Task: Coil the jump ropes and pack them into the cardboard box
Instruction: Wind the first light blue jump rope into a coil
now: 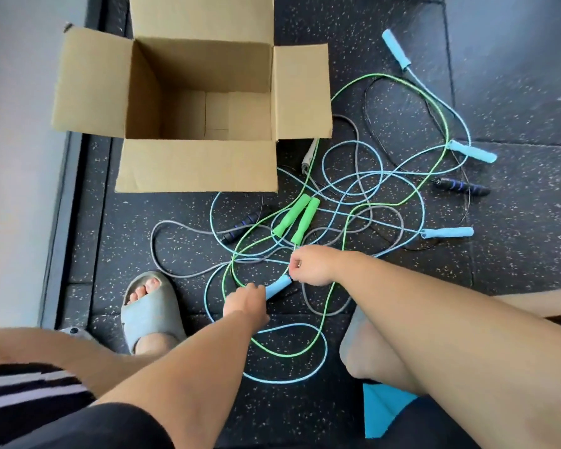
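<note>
Several jump ropes lie tangled on the black speckled floor: a green rope with two green handles [296, 219], light blue ropes with blue handles [446, 232], a grey rope [175, 225] and a black rope with black handles [463, 187]. An open, empty cardboard box [198, 163] stands behind the tangle at the left. My left hand [245, 301] grips the lower end of a light blue handle [277, 286]. My right hand [311, 264] pinches the cord at that handle's upper end.
My foot in a grey slipper [149, 314] rests left of the tangle, and my other knee is at the right. A grey wall runs along the left edge. A blue cloth [382, 411] lies near my right leg.
</note>
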